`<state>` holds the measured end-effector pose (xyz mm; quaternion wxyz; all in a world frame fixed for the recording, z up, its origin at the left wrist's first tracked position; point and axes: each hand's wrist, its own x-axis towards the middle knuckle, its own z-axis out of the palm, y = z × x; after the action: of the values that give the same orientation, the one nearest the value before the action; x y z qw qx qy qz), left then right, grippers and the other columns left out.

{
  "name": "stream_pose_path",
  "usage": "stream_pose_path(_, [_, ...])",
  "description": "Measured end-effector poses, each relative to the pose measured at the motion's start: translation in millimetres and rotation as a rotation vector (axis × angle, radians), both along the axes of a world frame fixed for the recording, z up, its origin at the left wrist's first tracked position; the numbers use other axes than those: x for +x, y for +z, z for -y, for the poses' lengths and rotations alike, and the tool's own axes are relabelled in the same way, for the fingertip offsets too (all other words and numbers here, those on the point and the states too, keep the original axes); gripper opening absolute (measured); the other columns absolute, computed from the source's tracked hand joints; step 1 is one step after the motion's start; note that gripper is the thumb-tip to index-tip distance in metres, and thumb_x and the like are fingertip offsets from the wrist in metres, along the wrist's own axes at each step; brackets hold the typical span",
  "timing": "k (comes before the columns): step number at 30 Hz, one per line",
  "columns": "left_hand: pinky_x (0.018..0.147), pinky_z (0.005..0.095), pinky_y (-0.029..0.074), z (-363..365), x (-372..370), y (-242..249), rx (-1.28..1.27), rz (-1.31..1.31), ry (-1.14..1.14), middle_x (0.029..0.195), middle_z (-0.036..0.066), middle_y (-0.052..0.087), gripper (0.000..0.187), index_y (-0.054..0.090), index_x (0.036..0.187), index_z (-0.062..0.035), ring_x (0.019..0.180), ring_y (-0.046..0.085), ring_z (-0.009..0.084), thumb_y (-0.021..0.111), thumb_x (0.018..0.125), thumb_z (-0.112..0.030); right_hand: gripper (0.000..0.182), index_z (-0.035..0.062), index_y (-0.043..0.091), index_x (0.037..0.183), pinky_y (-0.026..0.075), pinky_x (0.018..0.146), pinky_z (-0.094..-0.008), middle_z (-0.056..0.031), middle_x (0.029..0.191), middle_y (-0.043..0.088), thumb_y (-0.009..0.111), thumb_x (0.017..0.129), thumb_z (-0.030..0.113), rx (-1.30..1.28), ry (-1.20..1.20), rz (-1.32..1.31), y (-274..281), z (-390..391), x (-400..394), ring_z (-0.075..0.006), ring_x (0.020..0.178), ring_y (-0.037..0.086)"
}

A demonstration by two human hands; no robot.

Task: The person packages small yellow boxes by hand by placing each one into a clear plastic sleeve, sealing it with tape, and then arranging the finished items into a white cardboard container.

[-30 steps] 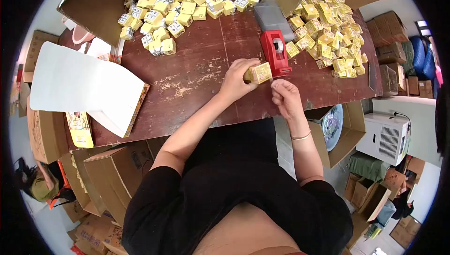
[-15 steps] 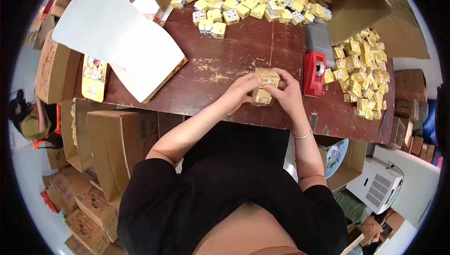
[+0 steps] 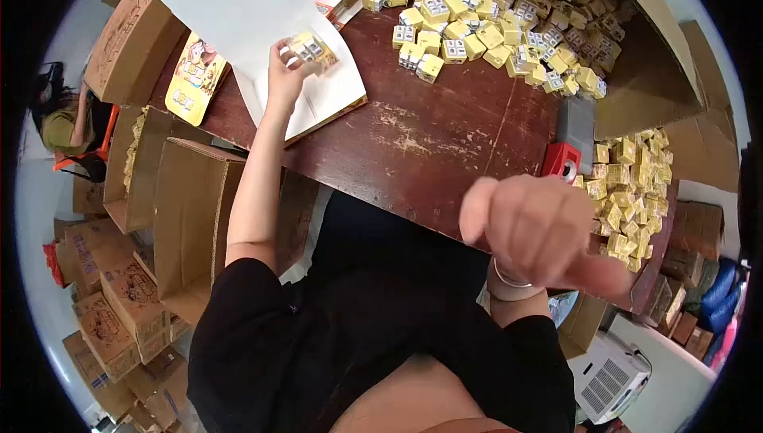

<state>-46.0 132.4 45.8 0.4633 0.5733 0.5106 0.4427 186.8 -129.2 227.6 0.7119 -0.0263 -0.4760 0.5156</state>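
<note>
My left hand [image 3: 286, 79] holds a small yellow box [image 3: 314, 50] with grey and white printed squares, its fingers closed around one side. This sits over the inside of an open white carton [image 3: 248, 87] at the left of the table. My right hand [image 3: 536, 226] is raised close to the camera, in front of the table's right part. Its fingers look curled but are smeared by motion, and the palm side is hidden. Near it is a red tape dispenser [image 3: 563, 161], partly covered by the hand.
Many small yellow boxes [image 3: 453, 27] spill from a cardboard box [image 3: 648, 91] at the back of the dark red table [image 3: 397, 135]. Another heap of yellow boxes [image 3: 632, 186] lies at the right. A yellow printed card [image 3: 195, 79] lies left. Another person [image 3: 67, 127] sits far left.
My left hand has moved left with the box, from the table's front middle to the white carton. My right hand has let go of the box and risen rightward towards the camera. The view has shifted.
</note>
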Motion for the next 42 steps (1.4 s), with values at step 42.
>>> stream_pose_path(42, [0.095, 0.034, 0.047, 141, 233, 7, -0.213, 0.361, -0.862, 0.12, 0.011, 0.063, 0.031, 0.059, 0.12, -0.0047, 0.109, 0.061, 0.0215, 0.064, 0.091, -0.013, 0.024, 0.0007, 0.07, 0.075, 0.056, 0.064, -0.0433, -0.0197, 0.078, 0.069, 0.069, 0.077, 0.024, -0.916, -1.316, 2.077, -151, -12, 293, -0.0332, 0.067, 0.067])
